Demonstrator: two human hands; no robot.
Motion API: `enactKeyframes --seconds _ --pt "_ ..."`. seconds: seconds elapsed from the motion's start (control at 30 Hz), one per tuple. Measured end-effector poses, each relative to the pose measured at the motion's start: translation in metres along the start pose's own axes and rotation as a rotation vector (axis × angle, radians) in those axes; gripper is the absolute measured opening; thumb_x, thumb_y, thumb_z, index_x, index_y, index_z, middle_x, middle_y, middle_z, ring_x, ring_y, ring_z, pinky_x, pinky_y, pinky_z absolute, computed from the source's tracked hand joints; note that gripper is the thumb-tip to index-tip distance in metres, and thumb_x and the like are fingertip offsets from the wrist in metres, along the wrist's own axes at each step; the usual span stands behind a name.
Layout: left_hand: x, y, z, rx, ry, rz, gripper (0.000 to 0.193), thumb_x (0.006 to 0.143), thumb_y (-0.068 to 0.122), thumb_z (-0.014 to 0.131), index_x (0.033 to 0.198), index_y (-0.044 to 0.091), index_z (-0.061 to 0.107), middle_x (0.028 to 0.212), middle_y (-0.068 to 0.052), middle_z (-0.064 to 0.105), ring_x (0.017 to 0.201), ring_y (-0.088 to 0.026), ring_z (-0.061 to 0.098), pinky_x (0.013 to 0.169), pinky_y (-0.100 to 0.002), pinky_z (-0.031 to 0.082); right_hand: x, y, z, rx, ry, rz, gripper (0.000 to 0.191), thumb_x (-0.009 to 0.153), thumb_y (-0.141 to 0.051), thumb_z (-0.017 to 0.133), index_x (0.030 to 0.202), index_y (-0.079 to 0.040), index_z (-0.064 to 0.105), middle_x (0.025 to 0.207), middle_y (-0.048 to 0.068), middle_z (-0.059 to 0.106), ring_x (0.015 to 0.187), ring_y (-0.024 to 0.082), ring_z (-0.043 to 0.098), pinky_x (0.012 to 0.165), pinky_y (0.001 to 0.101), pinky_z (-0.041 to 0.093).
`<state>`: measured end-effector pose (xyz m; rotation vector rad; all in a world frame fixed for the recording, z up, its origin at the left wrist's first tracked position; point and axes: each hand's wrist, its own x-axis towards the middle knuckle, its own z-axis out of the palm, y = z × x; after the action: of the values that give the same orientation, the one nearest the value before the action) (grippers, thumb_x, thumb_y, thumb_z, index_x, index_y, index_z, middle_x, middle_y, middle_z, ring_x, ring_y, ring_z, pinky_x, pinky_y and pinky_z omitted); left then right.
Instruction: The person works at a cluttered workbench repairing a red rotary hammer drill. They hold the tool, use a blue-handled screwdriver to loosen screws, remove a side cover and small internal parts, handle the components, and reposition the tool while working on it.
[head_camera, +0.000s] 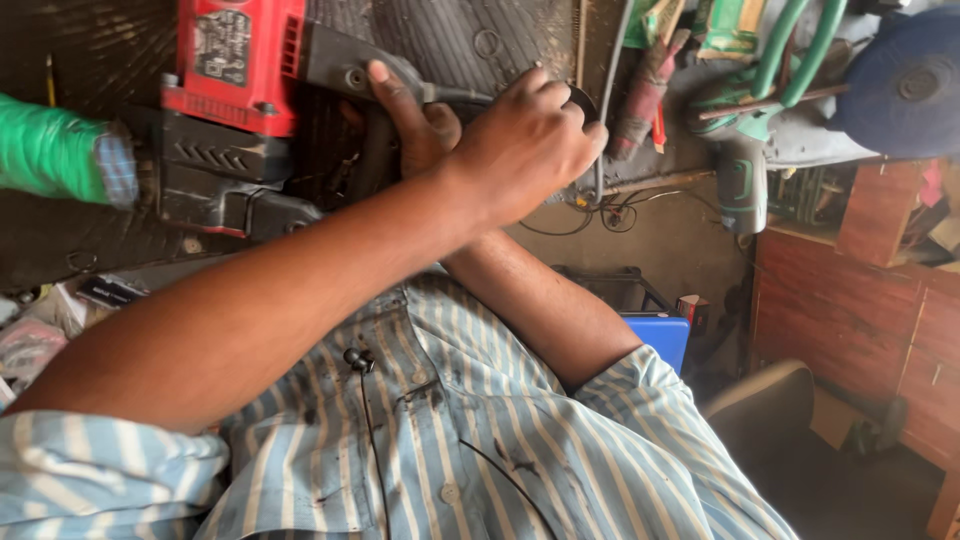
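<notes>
At ten o'clock in the view, on a dark ribbed mat (450, 40), lies a red power tool (240, 60) with a black lower body and a grey nose pointing toward twelve o'clock. At nine o'clock, against its black body, a green-wrapped handle (50, 148) sticks in from the edge.

The two forearms cross over the striped shirt (480, 430). The arm coming from the eight o'clock shoulder ends in the left hand (525, 140), which lies on top, just right of the tool's nose; its fingers are curled shut over something at the nose that cannot be made out. Under it, the right hand (415, 120) grips the tool's dark neck, thumb stretched up along the grey housing, touching it. The left hand hides most of the right hand's fingers and the tool's tip.

Right of the hands, at one o'clock, a grey cable (605, 110) runs down past the knuckles to loose wires (610, 212) on the floor. Beyond, at two o'clock, a green tool (745, 175) lies beside green tubing (800, 50) and a blue disc (900, 80). At three o'clock stands a reddish wooden cabinet (860, 320); a blue box (655, 335) shows just beside the right elbow.
</notes>
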<state>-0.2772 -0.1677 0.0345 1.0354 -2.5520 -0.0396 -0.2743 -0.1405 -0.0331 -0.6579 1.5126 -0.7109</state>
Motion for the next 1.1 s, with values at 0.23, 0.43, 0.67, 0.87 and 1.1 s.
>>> enactKeyframes --seconds 0.23,0.43,0.67,0.87,1.1 --pt "-0.092 -0.061 -0.11 -0.534 0.215 -0.462 0.015 0.097 -0.001 0.077 0.108 0.004 0.069 0.106 -0.01 0.072 0.102 -0.023 0.069 0.09 -0.039 0.059 -0.005 0.012 0.007 0.536 -0.205 -0.073 0.046 0.087 -0.04 0.077 0.103 0.004 0.071 0.093 0.011 0.075 0.08 0.018 0.071 0.071 0.0315 0.058" --pt "-0.134 -0.097 -0.105 -0.062 0.199 -0.196 0.015 0.097 -0.001 0.078 0.102 0.005 0.065 0.105 -0.005 0.069 0.103 -0.023 0.066 0.094 -0.034 0.057 -0.013 -0.003 0.009 0.592 -0.249 -0.019 0.038 0.091 -0.031 0.08 0.105 0.003 0.071 0.096 0.01 0.074 0.081 0.016 0.071 0.073 0.0304 0.058" --pt "-0.134 -0.104 -0.111 0.013 0.135 -0.06 0.017 0.092 0.006 0.079 0.106 0.007 0.07 0.111 -0.002 0.068 0.108 -0.022 0.064 0.097 -0.032 0.055 -0.019 -0.009 0.009 0.622 -0.28 -0.025 0.04 0.09 -0.032 0.081 0.106 0.003 0.071 0.096 0.01 0.074 0.082 0.015 0.071 0.073 0.0303 0.058" --pt "-0.131 -0.108 -0.116 0.044 0.093 0.011 0.012 0.095 0.006 0.075 0.106 0.007 0.069 0.112 0.001 0.067 0.109 -0.018 0.062 0.103 -0.029 0.054 -0.018 -0.007 0.01 0.629 -0.262 -0.045 0.042 0.089 -0.032 0.083 0.106 0.004 0.069 0.097 0.01 0.073 0.084 0.015 0.071 0.076 0.0302 0.059" --pt "-0.127 -0.106 -0.115 0.015 0.084 -0.021 0.014 0.094 0.007 0.08 0.103 0.008 0.071 0.108 0.001 0.068 0.108 -0.018 0.064 0.098 -0.029 0.055 -0.016 -0.003 0.01 0.561 -0.202 -0.033 0.044 0.088 -0.035 0.083 0.105 0.004 0.07 0.093 0.009 0.072 0.08 0.015 0.069 0.071 0.0307 0.058"
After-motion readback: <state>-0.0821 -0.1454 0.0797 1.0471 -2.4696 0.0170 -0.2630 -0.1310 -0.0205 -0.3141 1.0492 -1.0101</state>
